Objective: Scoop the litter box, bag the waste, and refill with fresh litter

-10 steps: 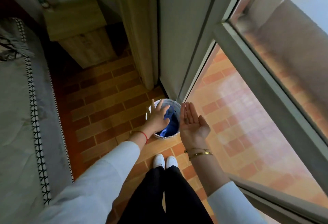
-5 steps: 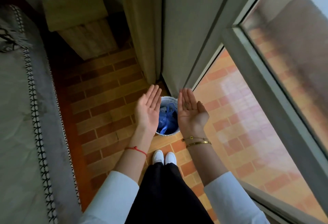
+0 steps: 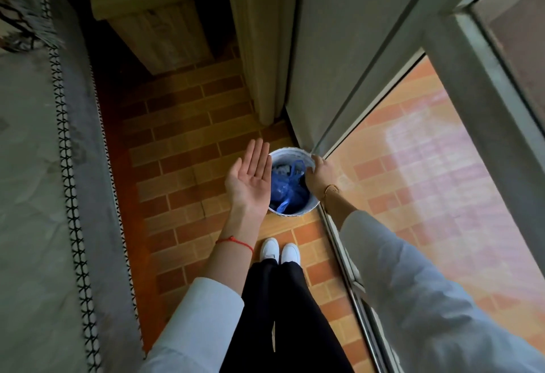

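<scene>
A small white bin (image 3: 306, 210) stands on the brick-patterned floor (image 3: 182, 148) by the sliding glass door (image 3: 442, 166), a blue plastic bag (image 3: 284, 192) inside it. The left hand (image 3: 250, 179) hovers flat, palm up, holding nothing. The right hand (image 3: 320, 175) reaches over the bin's rim, back up; its fingers' grip cannot be told.
</scene>
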A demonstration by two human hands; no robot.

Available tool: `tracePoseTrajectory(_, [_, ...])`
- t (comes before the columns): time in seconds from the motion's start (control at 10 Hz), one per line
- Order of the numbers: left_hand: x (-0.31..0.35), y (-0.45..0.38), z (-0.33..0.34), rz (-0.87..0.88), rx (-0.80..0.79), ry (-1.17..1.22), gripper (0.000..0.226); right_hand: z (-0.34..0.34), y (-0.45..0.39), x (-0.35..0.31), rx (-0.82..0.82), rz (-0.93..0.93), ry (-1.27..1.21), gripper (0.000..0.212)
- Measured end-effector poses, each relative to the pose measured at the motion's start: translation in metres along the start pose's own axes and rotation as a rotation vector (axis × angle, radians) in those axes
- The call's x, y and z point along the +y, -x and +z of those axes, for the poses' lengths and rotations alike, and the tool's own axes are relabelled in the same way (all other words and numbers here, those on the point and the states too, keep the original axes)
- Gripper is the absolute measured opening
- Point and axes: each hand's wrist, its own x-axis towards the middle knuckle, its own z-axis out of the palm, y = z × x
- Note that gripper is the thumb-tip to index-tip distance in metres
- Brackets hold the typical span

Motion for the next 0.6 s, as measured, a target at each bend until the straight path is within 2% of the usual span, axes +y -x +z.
tracePoseTrajectory(0.2, [0.001,-0.009,0.002,-0.03,0.012,-0.012,0.044,-0.007,-0.004,-0.006,0.193,-0.09,0.075,0.026])
tracePoseTrajectory(0.4, [0.007,0.009,0.03,-0.015,-0.053,-0.051,0.045,-0.038,0.025,-0.039,0.383,-0.118,-0.169,0.026])
tracePoseTrajectory(0.5, [0.008,0.023,0.05,0.009,-0.097,-0.137,0.045,-0.055,0.047,-0.056,0.441,-0.111,-0.304,0.026])
tracePoseTrajectory(0.6, [0.005,0.038,0.065,0.107,-0.145,-0.514,0.037,-0.07,0.08,-0.066,0.42,-0.196,-0.168,0.026])
